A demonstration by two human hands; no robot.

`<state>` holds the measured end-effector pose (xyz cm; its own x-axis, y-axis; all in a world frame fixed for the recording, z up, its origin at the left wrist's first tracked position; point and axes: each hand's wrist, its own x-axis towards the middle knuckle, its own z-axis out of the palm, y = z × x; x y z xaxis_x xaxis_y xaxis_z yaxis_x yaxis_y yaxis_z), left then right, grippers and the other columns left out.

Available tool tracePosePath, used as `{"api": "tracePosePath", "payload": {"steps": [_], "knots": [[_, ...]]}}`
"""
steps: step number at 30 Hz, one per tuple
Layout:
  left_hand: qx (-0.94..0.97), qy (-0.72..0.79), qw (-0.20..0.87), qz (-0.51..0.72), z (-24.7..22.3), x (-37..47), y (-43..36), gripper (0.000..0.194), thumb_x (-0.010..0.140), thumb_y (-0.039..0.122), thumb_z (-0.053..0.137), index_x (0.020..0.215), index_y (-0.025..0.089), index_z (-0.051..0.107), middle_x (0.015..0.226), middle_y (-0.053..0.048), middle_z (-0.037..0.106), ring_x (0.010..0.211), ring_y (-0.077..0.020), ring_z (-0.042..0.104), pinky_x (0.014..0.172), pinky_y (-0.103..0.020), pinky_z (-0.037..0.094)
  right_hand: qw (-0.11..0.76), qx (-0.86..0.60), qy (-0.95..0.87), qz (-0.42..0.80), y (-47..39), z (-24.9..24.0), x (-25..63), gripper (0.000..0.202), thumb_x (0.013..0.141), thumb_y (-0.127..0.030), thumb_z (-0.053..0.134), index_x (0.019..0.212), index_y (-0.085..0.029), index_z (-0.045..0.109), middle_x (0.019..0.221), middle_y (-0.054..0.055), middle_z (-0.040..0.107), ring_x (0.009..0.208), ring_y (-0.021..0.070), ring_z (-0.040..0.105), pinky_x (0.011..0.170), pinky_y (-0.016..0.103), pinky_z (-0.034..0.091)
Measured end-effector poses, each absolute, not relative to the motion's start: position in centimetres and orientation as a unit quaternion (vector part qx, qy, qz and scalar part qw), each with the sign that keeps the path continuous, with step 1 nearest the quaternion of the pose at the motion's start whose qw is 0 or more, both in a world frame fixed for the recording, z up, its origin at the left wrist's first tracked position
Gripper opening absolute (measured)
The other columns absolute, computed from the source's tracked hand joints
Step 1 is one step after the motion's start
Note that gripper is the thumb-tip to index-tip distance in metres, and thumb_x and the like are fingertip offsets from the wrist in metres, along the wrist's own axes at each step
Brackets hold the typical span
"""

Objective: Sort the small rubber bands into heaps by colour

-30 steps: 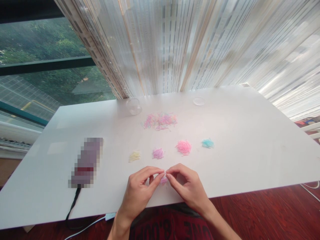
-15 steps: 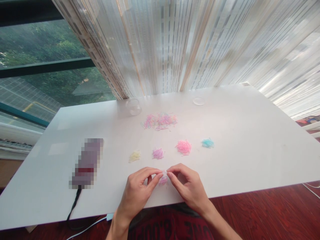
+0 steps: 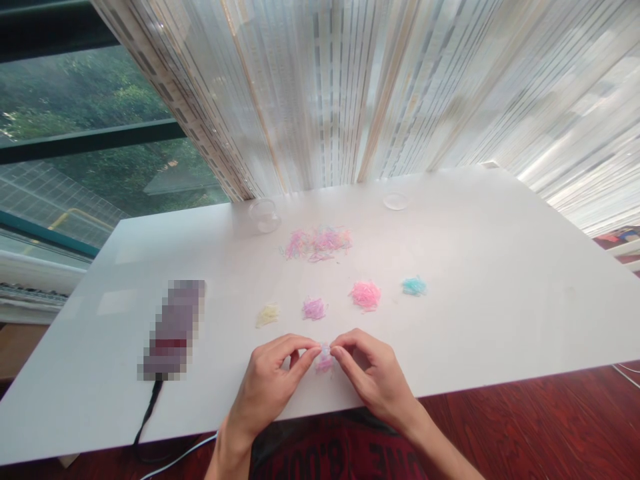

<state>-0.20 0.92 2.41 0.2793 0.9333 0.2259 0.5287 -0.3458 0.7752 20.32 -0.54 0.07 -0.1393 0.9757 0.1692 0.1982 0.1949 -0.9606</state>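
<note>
Both my hands meet close to the table's front edge, thumb and forefinger pinched. Between the fingertips of my left hand (image 3: 280, 373) and my right hand (image 3: 370, 367) are tiny pale rubber bands, partly hidden by the fingers. Just below the fingertips lies a small mixed pile of pink and lilac rubber bands (image 3: 324, 366). Beyond my hands, separate little piles of rubber bands sit in a row: yellow (image 3: 267, 315), lilac (image 3: 314, 309), pink (image 3: 365, 295) and turquoise (image 3: 414, 286). Farther back spreads a larger multicoloured pile (image 3: 320, 243).
A clear round container (image 3: 265, 217) stands at the back of the white table (image 3: 500, 287), with a clear lid (image 3: 395, 202) to its right. At left lies a blurred-out purple object (image 3: 173, 330) with a black cable (image 3: 147, 413). A string curtain (image 3: 310, 100) hangs along the back edge.
The fingertips have shifted very slightly, and more of the pale bands and the small pile shows between them. The view has moved a little; the other piles look the same.
</note>
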Motion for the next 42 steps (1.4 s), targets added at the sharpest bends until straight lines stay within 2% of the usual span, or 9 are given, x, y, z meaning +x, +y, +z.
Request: {"api": "tracePosePath", "payload": {"steps": [12, 17, 22, 27, 36, 42], "knots": [[0.755, 0.486, 0.305, 0.317, 2.6, -0.3, 1.2, 0.012, 0.1, 0.025, 0.07, 0.094, 0.023, 0.08, 0.086, 0.0, 0.082, 0.067, -0.0125, 0.069, 0.065, -0.02, 0.055, 0.471, -0.475, -0.608, 0.428, -0.4, 0.0, 20.4, 0.015, 0.103, -0.026, 0.062, 0.094, -0.021, 0.073, 0.086, 0.003, 0.077, 0.077, 0.0157, 0.071, 0.072, 0.024, 0.056], [0.721, 0.545, 0.21, 0.374, 2.1, 0.0, 2.3, 0.011, 0.099, 0.024, 0.071, 0.095, 0.022, 0.08, 0.086, 0.0, 0.082, 0.065, -0.0123, 0.068, 0.064, -0.021, 0.054, 0.473, -0.484, -0.592, 0.438, -0.5, 0.1, 20.6, 0.013, 0.102, -0.025, 0.062, 0.101, -0.022, 0.074, 0.095, 0.003, 0.079, 0.086, 0.0163, 0.075, 0.08, 0.025, 0.057], [0.726, 0.569, 0.119, 0.368, 1.2, 0.7, 3.7, 0.015, 0.101, 0.026, 0.067, 0.097, 0.019, 0.079, 0.086, -0.002, 0.079, 0.055, -0.0111, 0.057, 0.062, -0.024, 0.053, 0.471, -0.474, -0.603, 0.434, -0.5, 0.2, 20.7, 0.012, 0.102, -0.024, 0.062, 0.102, -0.021, 0.074, 0.095, 0.003, 0.079, 0.086, 0.0163, 0.074, 0.079, 0.024, 0.058], [0.737, 0.574, 0.064, 0.35, 0.3, 1.1, 3.9, 0.018, 0.103, 0.028, 0.064, 0.1, 0.019, 0.079, 0.089, -0.003, 0.078, 0.058, -0.0128, 0.06, 0.062, -0.026, 0.05, 0.462, -0.465, -0.613, 0.44, -0.5, 0.3, 20.7, 0.014, 0.102, -0.023, 0.061, 0.1, -0.021, 0.074, 0.093, 0.003, 0.078, 0.085, 0.016, 0.073, 0.079, 0.024, 0.056], [0.743, 0.567, 0.059, 0.35, -0.1, 1.2, 3.5, 0.017, 0.103, 0.028, 0.064, 0.109, 0.02, 0.077, 0.097, -0.004, 0.075, 0.052, -0.0102, 0.052, 0.061, -0.026, 0.051, 0.454, -0.463, -0.618, 0.445, -0.6, 0.3, 20.7, 0.014, 0.103, -0.023, 0.06, 0.1, -0.022, 0.074, 0.093, 0.003, 0.078, 0.084, 0.0154, 0.072, 0.08, 0.024, 0.055], [0.746, 0.561, 0.063, 0.353, -0.3, 1.1, 3.6, 0.015, 0.103, 0.025, 0.064, 0.107, 0.02, 0.077, 0.099, -0.004, 0.075, 0.053, -0.0097, 0.052, 0.061, -0.025, 0.052, 0.451, -0.464, -0.619, 0.445, -0.5, 0.3, 20.6, 0.014, 0.103, -0.023, 0.06, 0.099, -0.022, 0.073, 0.093, 0.003, 0.077, 0.084, 0.0161, 0.072, 0.079, 0.025, 0.056]]}}
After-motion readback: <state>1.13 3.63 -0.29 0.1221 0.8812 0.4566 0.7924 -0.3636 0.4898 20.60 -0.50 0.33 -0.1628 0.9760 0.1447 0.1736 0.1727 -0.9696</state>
